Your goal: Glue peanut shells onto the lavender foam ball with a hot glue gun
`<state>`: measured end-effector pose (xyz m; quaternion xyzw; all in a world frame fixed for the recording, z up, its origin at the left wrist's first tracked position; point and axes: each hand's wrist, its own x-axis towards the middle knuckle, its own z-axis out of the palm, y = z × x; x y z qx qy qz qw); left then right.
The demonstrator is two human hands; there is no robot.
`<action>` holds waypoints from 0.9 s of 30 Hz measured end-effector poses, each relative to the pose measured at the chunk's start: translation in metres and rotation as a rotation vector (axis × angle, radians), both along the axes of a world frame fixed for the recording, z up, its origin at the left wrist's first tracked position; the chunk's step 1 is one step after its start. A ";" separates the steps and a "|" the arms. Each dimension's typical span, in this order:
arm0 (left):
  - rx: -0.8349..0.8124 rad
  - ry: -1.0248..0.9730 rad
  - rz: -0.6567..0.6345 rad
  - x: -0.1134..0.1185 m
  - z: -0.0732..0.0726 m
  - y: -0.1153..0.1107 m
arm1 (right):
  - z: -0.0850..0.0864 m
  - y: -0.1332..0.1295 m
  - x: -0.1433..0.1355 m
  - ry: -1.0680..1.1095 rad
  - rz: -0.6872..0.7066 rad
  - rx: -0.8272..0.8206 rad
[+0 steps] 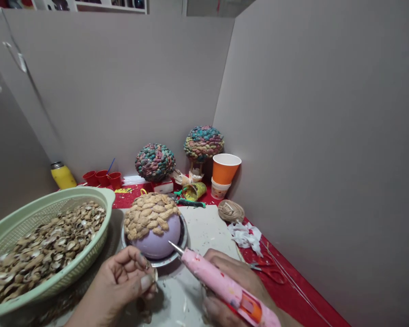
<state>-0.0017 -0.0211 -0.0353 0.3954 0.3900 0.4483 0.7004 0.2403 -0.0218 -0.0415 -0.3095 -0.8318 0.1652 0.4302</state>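
My right hand (235,281) is wrapped round a pink hot glue gun (214,277), whose metal nozzle points up and left near a purple ball (157,243). Peanut shells (152,211) cover the upper part of this ball, leaving its lower front bare. The ball rests in a round metal dish (184,238). In front of the dish, my left hand (122,284) is closed in a pinch on a small pale peanut shell (155,274), mostly hidden by the fingers. The nozzle and the shell are apart from each other.
A green basket (102,231) of shells stands left. Behind are two multicoloured shell-covered balls (155,162), red cups (115,180), a yellow bottle (63,176) and an orange paper cup (225,170). Twine (231,211) and scissors (272,272) lie right, near the grey partition (320,150).
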 end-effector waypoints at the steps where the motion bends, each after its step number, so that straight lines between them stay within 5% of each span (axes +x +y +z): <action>1: -0.006 -0.006 0.009 -0.001 0.001 -0.001 | -0.001 -0.001 -0.001 0.002 0.021 0.016; 11: -0.069 -0.067 0.005 0.000 0.006 -0.001 | -0.017 0.004 -0.015 -0.025 0.062 0.304; 27: -0.049 -0.051 0.007 0.000 0.000 0.000 | -0.017 0.003 -0.014 -0.136 0.023 0.325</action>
